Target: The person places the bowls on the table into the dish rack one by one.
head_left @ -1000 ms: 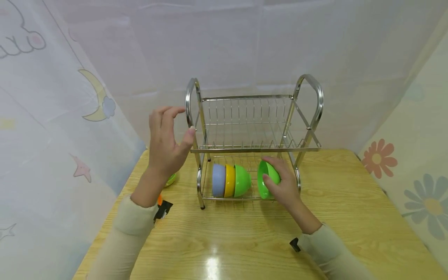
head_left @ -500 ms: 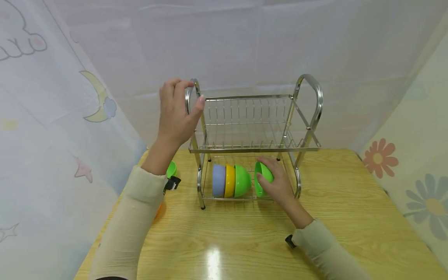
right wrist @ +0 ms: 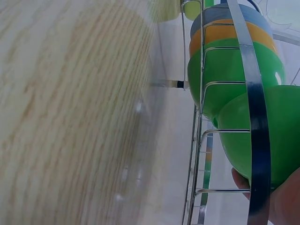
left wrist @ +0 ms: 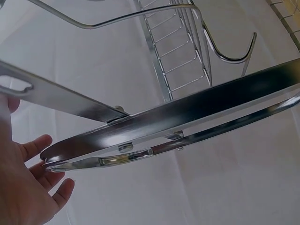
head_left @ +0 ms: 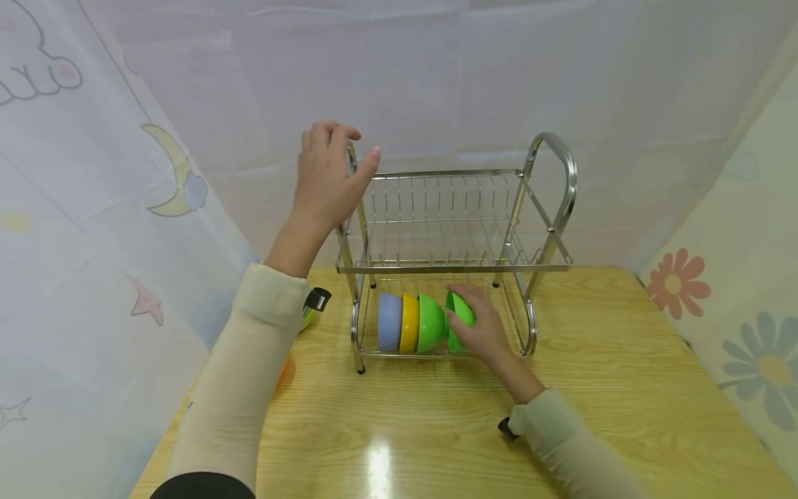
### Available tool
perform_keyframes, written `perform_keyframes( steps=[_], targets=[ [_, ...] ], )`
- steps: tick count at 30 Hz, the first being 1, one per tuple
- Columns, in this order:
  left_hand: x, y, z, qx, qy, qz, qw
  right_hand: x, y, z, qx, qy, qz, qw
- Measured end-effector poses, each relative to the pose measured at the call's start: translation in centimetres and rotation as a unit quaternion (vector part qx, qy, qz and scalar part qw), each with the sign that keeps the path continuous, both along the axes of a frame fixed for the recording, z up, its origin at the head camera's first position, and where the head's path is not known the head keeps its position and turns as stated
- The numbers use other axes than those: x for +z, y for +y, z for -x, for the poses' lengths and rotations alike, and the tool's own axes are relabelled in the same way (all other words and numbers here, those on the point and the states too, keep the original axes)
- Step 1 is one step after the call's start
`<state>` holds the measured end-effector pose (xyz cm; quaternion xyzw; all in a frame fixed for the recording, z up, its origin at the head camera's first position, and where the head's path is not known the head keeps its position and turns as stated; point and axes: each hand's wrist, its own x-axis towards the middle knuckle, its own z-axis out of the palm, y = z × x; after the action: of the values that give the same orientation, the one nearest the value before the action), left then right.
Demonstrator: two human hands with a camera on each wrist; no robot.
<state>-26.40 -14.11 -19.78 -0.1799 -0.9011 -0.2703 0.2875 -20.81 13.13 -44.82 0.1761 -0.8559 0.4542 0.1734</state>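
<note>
A two-tier metal dish rack (head_left: 455, 268) stands on the wooden table. My right hand (head_left: 481, 329) grips a green bowl (head_left: 460, 315) tipped on its side on the lower tier. Left of it, a second green bowl (head_left: 431, 323), a yellow bowl (head_left: 409, 323) and a blue-grey bowl (head_left: 390, 323) lie nested on their sides. In the right wrist view, the held bowl (right wrist: 286, 131) sits against the neighbouring green bowl (right wrist: 220, 70). At the rack's upper left handle (left wrist: 108, 136), my left hand (head_left: 327, 173) has its fingers touching the curved end, thumb spread away.
Behind my left forearm, a bit of a green item (head_left: 307, 319) and an orange item (head_left: 283, 369) show on the table (head_left: 405, 430). The upper tier (head_left: 436, 222) is bare wire. Printed cloth (head_left: 424, 83) hangs behind and on both sides.
My left hand has risen and moved right to the rack's upper left handle. My right hand has slid the green bowl left, up to the nested bowls.
</note>
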Motion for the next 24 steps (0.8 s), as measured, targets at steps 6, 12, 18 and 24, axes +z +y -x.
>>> perform_keyframes(
  steps=[6, 12, 18, 24],
  targets=[
    [0.1, 0.3, 0.6, 0.011, -0.032, 0.018, 0.9993, -0.4, -0.3, 0.4, 0.006, 0.008, -0.005, 1.0],
    [0.1, 0.5, 1.0, 0.019, -0.052, 0.027, 0.9981, -0.6, -0.6, 0.4, 0.007, -0.003, -0.008, 1.0],
    [0.3, 0.6, 1.0, 0.032, -0.066, 0.038, 0.9966, -0.8, -0.9, 0.3, 0.001, -0.015, -0.031, 0.999],
    [0.7, 0.3, 1.2, 0.039, -0.095, 0.048, 0.9935, -1.0, -0.9, 0.3, -0.005, -0.023, -0.054, 0.998]
  ],
)
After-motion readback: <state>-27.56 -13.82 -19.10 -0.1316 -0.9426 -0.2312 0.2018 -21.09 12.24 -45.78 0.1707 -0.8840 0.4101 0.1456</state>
